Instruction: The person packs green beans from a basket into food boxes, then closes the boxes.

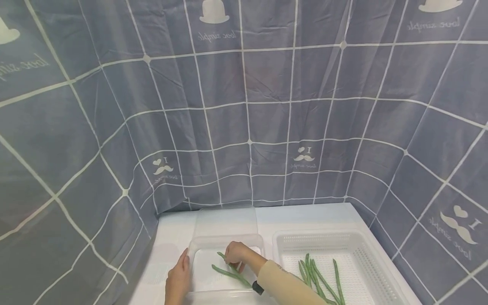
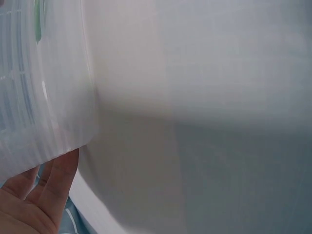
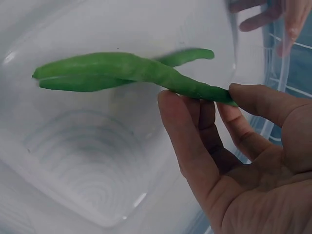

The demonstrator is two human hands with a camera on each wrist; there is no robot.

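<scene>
My right hand (image 1: 235, 253) is inside a clear plastic box (image 1: 225, 239). Its thumb and fingertips pinch one end of a green bean (image 3: 195, 87), whose other end reaches across the box. Another green bean (image 3: 190, 56) lies on the box floor, partly hidden beneath the held one. At the box's left side, my left hand (image 1: 178, 277) rests against the outer wall. In the left wrist view, the fingers (image 2: 61, 178) of that hand extend up to the edge of the box, their tips hidden by it.
To the right stands a white perforated basket (image 1: 364, 258) with several green beans (image 1: 318, 277) in it. A flat clear sheet or lid (image 1: 225, 220) lies behind the box on the white table (image 1: 305, 214). A grey checked curtain (image 1: 267, 123) surrounds the back and sides.
</scene>
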